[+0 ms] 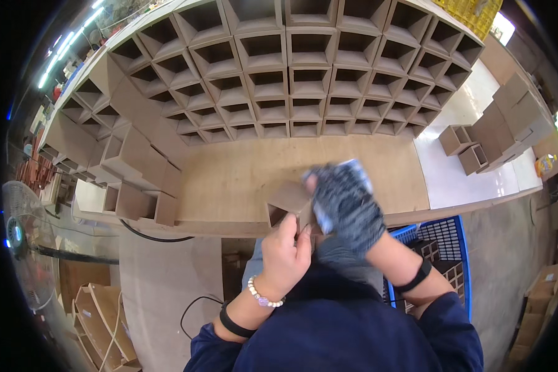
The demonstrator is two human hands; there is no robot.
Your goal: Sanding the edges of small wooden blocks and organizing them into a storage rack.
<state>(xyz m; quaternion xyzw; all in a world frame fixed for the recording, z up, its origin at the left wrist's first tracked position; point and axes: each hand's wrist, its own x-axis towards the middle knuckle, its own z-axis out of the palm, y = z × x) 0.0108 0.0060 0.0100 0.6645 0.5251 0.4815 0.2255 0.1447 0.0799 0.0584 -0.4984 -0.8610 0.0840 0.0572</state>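
Note:
Near the front edge of the wooden tabletop [242,167], a small brown box [289,197] of thin board lies tilted, its open side toward the left. My bare left hand [285,251] pinches the box's near edge between thumb and fingers. A grey knitted fingerless glove covers my right hand [348,204], which is against or just over the right side of the box. Motion smears it. Whitish-blue patches show at its edges, and the fingers curl round something I cannot make out.
A wall of stacked open boxes [273,80] spans the back of the table. More boxes stand in stacks at the left [136,161] and right [502,124]. A blue plastic crate [465,266] stands below the right edge, and a fan [28,242] at far left.

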